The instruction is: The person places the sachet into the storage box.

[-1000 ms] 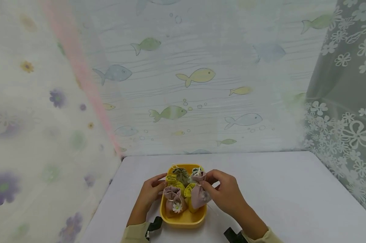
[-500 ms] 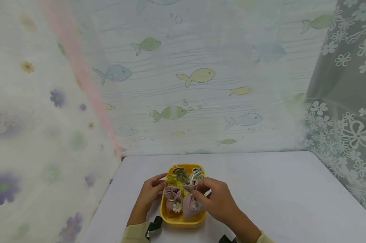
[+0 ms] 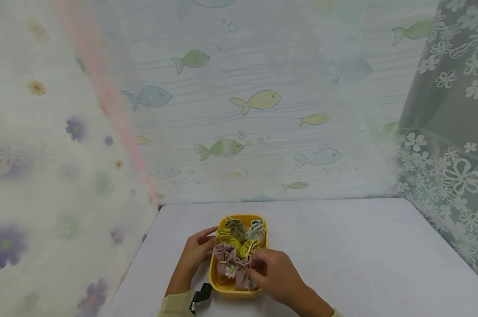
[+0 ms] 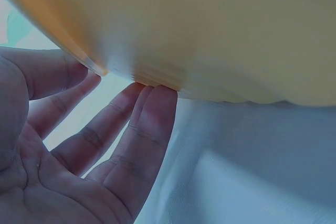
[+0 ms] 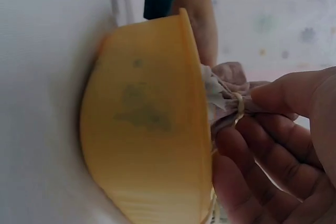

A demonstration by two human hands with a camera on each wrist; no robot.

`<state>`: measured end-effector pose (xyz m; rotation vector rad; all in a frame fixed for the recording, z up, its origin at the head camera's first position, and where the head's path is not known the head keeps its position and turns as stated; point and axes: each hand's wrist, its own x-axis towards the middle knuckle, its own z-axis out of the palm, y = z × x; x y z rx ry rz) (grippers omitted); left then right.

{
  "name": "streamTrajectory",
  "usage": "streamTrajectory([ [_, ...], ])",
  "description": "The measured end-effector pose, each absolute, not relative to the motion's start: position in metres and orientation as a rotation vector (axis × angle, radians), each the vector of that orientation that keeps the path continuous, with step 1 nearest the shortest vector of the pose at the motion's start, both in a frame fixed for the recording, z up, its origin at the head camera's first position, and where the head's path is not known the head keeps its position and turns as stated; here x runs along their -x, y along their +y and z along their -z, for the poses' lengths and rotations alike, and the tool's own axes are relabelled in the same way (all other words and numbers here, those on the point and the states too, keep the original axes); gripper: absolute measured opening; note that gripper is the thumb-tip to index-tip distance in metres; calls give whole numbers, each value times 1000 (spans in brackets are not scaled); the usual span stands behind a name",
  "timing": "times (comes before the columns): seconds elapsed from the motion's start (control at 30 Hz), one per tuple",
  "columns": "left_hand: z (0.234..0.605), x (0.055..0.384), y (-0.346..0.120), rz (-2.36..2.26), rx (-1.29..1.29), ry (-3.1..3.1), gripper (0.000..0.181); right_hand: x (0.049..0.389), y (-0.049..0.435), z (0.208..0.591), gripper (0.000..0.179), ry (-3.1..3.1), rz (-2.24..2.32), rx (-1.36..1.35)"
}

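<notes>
A yellow plastic basket [image 3: 239,294] holds several small drawstring pouches. My right hand [image 3: 277,274] pinches the gathered neck of a mauve pouch [image 3: 242,278] at the basket's near right corner; in the right wrist view that pouch [image 5: 221,100] pokes above the rim, its lower part hidden behind the wall. Beside it stands another mauve pouch [image 3: 224,255] with a white flower. Fingers of my left hand [image 3: 199,250] rest against the basket's left side; the left wrist view has their tips touching the outer wall [image 4: 220,40], fairly straight.
Farther back in the basket are two yellow pouches [image 3: 231,241], an olive pouch [image 3: 236,229] and a pale pouch [image 3: 257,230]. A white table [image 3: 342,246] lies beneath. Behind it hangs a fish-print curtain [image 3: 262,132], with floral sheets at both sides.
My right hand has brought the mauve pouch leftward and down, from the basket's right edge into its near right corner. My left hand has stayed at the basket's side.
</notes>
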<state>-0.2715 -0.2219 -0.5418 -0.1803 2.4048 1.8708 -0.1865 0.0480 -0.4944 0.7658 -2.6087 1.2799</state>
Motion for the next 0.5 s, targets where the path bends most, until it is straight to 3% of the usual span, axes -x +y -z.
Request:
streamTrajectory([
  [0.37,535,269,-218,-1763,115,2529,43,187,73,495,13,-2654,-1232,-805],
  [0.5,526,262,-219,-1462,-19,2793,44,192,113,482,33,-2724,-889,-644],
])
